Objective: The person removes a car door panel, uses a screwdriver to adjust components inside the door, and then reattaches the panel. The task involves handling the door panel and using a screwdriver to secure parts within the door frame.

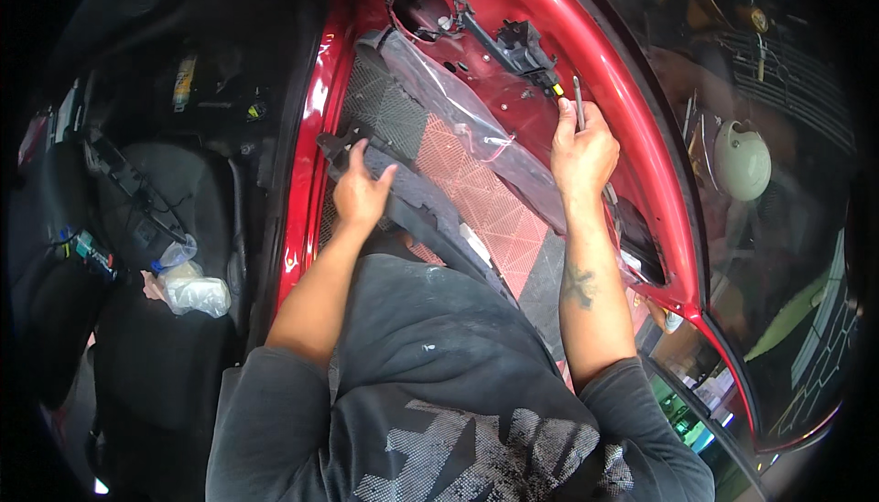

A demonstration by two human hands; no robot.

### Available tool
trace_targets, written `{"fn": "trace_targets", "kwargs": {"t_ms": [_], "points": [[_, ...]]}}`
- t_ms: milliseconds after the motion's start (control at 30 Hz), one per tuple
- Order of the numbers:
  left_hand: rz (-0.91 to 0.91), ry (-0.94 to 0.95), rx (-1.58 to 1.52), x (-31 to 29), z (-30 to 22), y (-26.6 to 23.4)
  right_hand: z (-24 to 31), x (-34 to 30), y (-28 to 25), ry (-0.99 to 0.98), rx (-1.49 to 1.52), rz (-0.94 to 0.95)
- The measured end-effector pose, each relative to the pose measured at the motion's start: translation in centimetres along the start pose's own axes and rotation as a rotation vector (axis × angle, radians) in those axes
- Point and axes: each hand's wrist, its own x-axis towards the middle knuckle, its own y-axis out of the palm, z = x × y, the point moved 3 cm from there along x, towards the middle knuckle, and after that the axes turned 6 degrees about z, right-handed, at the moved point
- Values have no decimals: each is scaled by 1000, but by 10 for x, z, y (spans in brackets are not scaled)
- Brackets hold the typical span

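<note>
A dark grey door trim panel (430, 209) slants across the space in front of my body. My left hand (362, 192) rests at its upper left end, thumb and index finger spread apart; the other fingers are partly hidden. My right hand (584, 152) is closed round a thin screwdriver-like tool (579, 103), whose grey shaft points up past the thumb. Just beyond that hand, a black bracket (524, 49) with a yellow tip sits on the bare inner side of the red car door (632, 126). Clear plastic sheeting (458, 122) hangs along the door.
A black car seat (165, 200) to the left carries a black trim strip (137, 181) and a crumpled plastic bag (194, 291). Red and grey floor tiles (476, 168) show between door and sill (307, 154). A pale helmet (742, 161) appears beyond the door.
</note>
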Motion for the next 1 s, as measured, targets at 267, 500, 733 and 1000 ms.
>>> {"fn": "trace_targets", "kwargs": {"t_ms": [267, 500, 733, 1000], "points": [[405, 215, -898, 50, -225, -26, -5, -3, 8, 16, 6, -78], [696, 52, -1302, 66, -233, -4, 2, -20, 0, -95, 124, -83], [745, 65, -1411, 69, -231, -3, 0, -20, -3, -93, 131, -117], [757, 78, -1432, 74, -227, -2, 0, -20, -4, -123, 154, -136]]}}
